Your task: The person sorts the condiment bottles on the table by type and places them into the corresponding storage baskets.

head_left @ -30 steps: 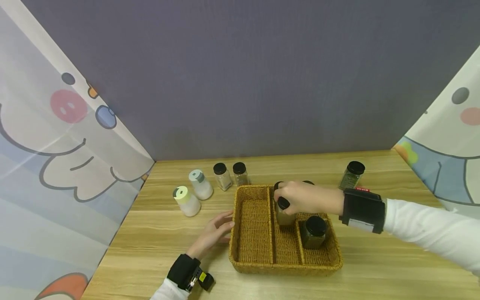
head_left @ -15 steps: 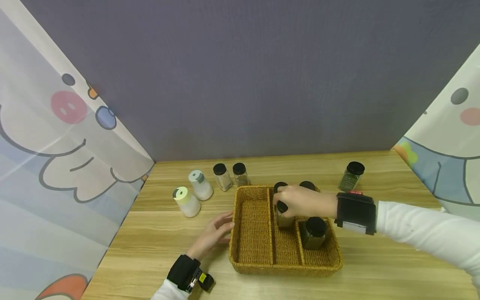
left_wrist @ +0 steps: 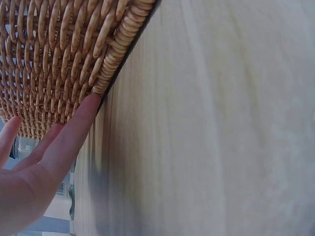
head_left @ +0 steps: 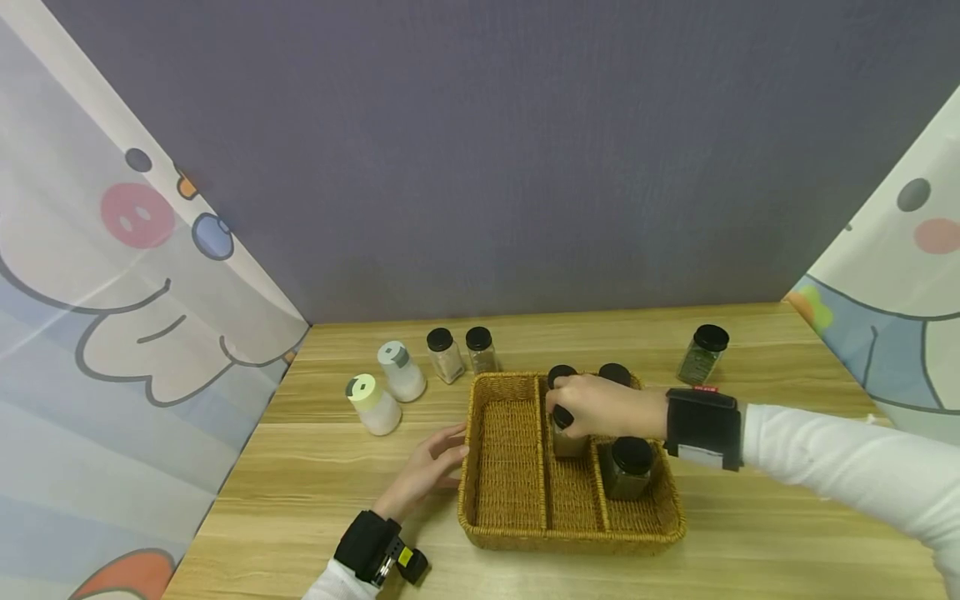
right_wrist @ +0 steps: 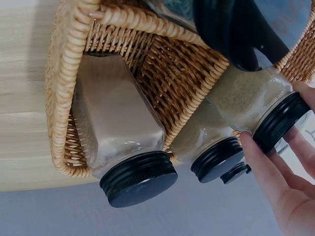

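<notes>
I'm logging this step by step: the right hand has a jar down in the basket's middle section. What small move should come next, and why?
Probably let go and lift the right hand clear. The jar it grips by the lid looks upright and low in the basket, which the left hand steadies at its wall, so nothing more seems needed.

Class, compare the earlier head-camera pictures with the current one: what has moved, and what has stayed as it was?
The right hand, gripping a black-lidded jar by its top, has sunk slightly, lowering the jar further into the middle compartment of the wicker basket; the grip is unchanged. The left hand still rests against the basket's left wall. The other jars and shakers have not moved.
</notes>
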The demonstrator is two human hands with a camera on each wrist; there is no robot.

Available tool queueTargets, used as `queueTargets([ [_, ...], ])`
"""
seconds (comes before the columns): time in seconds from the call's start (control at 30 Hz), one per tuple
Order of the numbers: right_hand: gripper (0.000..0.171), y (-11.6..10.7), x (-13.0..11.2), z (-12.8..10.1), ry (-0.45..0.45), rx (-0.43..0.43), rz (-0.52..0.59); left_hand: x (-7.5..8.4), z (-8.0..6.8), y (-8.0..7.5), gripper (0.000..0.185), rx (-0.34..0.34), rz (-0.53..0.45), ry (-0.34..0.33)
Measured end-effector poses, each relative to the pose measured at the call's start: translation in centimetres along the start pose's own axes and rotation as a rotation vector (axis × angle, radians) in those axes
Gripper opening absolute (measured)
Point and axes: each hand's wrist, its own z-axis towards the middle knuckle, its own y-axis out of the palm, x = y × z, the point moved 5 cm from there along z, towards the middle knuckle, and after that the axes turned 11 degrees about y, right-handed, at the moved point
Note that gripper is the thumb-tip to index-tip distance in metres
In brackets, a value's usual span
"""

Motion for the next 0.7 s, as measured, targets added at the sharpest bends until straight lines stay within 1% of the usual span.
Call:
queueTargets([
  [0.1,0.025,0.2,0.1,0.1,0.004,-0.002,-0.007,-0.1,0.1,-0.1,0.056,0.004,0.021,0.01],
  [0.23,0.025,0.5,0.2,0.2,0.014,-0.004,-0.011,-0.2,0.1,-0.1,0.056,0.006,0.04,0.006],
  [0.7,0.026,1.1,0.5,0.6,-0.009,-0.003,-0.014,-0.1,0.1,-0.1,0.056,0.008,0.035,0.001],
])
